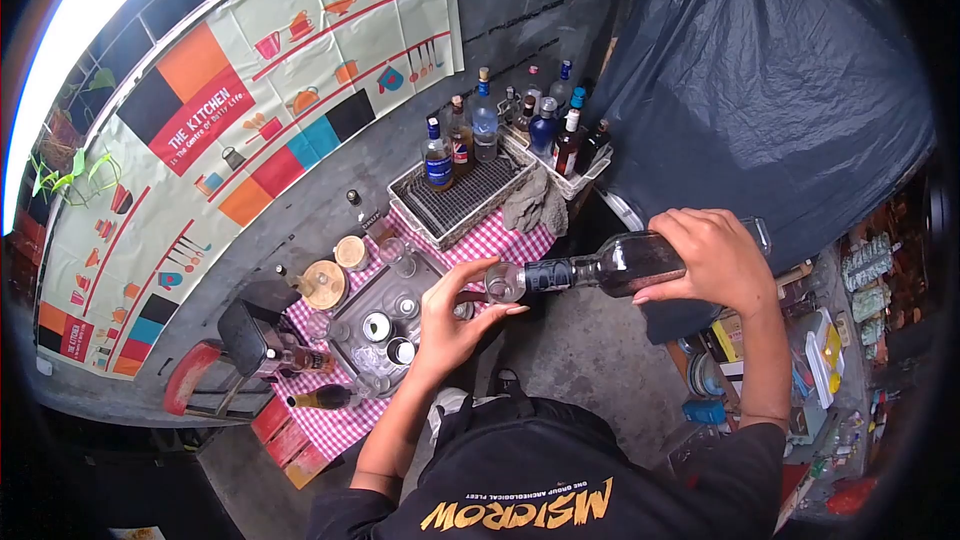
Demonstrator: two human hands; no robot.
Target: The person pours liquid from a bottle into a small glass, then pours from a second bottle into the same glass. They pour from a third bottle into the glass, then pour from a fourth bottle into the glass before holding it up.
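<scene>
My right hand (708, 258) is wrapped round the body of a dark glass bottle (625, 265), which lies nearly level in this view with its neck pointing left. At the bottle's mouth is a small clear glass (505, 282), pinched between the thumb and forefinger of my left hand (452, 318). The bottle's black-labelled neck (548, 276) overlaps the rim of the glass. Below and left of my left hand, a grey metal tray (352, 348) carries several cups and glasses, among them a white cup (401, 351).
A red-checked cloth (318, 418) covers the table at left. On it are a wire-mesh basket (455, 236) with bottles, a grey rag (535, 205), wooden lids (324, 285) and a lying bottle (320, 397). Cluttered shelves (735, 350) stand at right beside a black plastic sheet (760, 90).
</scene>
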